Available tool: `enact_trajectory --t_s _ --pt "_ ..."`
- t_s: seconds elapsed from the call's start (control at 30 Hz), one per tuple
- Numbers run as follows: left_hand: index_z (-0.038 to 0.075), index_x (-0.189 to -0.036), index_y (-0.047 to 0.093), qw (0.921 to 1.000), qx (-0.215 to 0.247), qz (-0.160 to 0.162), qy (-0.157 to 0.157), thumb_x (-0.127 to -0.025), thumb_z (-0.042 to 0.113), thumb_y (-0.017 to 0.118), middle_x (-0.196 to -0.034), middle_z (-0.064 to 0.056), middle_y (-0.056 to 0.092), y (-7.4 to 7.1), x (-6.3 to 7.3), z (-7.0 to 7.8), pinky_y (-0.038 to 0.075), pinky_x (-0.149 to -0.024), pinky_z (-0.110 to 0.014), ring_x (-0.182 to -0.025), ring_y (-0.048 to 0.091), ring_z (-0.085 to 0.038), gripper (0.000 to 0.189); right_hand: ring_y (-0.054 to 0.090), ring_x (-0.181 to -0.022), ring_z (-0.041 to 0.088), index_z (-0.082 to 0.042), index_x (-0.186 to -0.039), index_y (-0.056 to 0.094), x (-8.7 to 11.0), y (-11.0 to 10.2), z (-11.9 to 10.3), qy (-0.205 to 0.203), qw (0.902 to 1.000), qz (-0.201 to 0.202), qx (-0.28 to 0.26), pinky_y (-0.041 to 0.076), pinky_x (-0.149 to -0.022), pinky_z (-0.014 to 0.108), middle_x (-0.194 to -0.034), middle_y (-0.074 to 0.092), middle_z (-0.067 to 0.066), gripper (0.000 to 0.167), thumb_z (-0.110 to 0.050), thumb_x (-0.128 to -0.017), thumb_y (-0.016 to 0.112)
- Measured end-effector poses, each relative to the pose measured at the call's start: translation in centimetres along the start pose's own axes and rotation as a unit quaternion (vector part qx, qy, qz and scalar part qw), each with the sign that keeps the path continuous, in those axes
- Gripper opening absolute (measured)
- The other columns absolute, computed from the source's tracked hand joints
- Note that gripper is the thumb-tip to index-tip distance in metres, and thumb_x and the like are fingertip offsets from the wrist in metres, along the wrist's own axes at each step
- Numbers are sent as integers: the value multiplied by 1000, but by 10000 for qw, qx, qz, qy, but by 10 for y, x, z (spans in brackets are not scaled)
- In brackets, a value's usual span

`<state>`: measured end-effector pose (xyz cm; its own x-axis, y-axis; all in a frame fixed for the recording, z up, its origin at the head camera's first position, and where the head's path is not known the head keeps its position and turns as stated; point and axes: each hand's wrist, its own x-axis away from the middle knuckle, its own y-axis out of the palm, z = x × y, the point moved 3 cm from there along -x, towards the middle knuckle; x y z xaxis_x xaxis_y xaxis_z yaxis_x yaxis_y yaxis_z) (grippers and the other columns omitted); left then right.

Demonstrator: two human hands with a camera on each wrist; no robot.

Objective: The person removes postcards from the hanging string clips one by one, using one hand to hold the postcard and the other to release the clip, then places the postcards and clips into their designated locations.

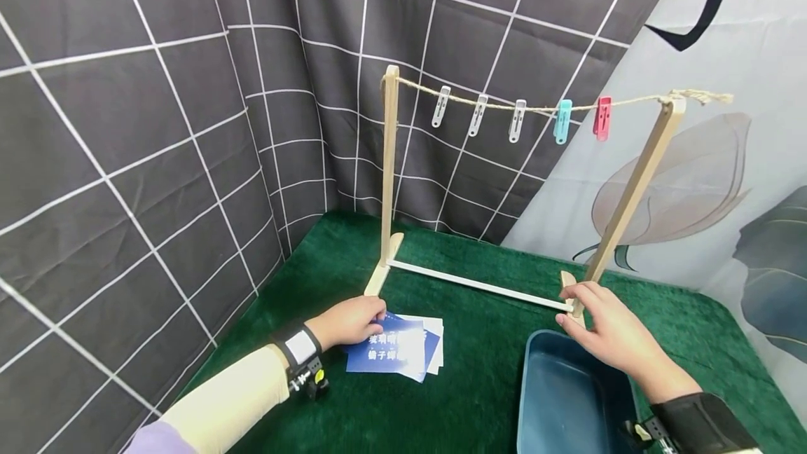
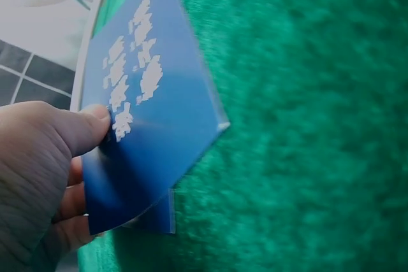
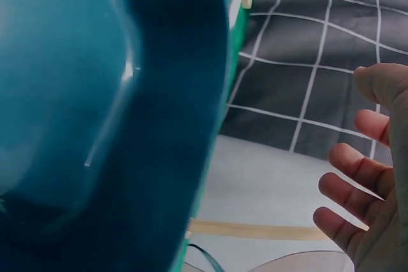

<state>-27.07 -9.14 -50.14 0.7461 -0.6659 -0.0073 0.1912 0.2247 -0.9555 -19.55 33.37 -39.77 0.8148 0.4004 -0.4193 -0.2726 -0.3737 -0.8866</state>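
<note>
Between thumb and fingers my left hand pinches a blue card with white printed characters, at its left edge. Other blue and white cards lie fanned under and beside it on the green cloth. In the left wrist view the held card tilts up, and a corner of another blue card shows below it. My right hand hovers over the far edge of a blue bin, near the right foot of a wooden rack. Its fingers are spread and loosely bent, with nothing in them in the right wrist view.
The wooden rack stands behind the cards, with a white crossbar low down. A string across its top carries several clear clothespins, a turquoise clothespin and a red clothespin. Grid-patterned curtain hangs left and behind.
</note>
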Motion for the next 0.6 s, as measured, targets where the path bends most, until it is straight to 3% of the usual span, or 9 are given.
enact_trajectory --t_s 0.1,0.23,0.4,0.6 --pt "19 -96 59 9999 96 -70 -69 -94 31 73 -84 8 55 -1 -1 -1 50 -70 -23 -75 54 -7 19 60 -98 29 -14 -113 63 2 5 1 60 10000 -58 -18 50 -77 52 -110 63 7 31 -18 -87 79" --pt "19 -99 60 9998 -128 -2 -160 -93 34 74 -87 7 57 -1 -3 -3 51 -73 -24 -78 55 -7 21 60 -99 30 -15 -108 63 5 8 2 168 9998 -83 -3 49 -77 53 -110 62 8 29 -19 -86 80" --pt "20 -98 60 9984 -389 301 -283 -93 35 75 -87 7 57 -4 -4 -8 50 -70 -24 -78 54 -7 22 55 -91 25 -17 -98 57 7 9 6 153 9998 140 13 45 -72 46 -103 60 7 29 -16 -83 82" --pt "19 -96 61 9963 -100 662 -532 -98 24 69 -83 8 56 -12 1 -19 49 -66 -24 -73 53 -7 9 52 -88 20 -19 -97 56 12 7 12 134 9996 256 -35 39 -70 35 -100 61 7 31 -12 -83 82"
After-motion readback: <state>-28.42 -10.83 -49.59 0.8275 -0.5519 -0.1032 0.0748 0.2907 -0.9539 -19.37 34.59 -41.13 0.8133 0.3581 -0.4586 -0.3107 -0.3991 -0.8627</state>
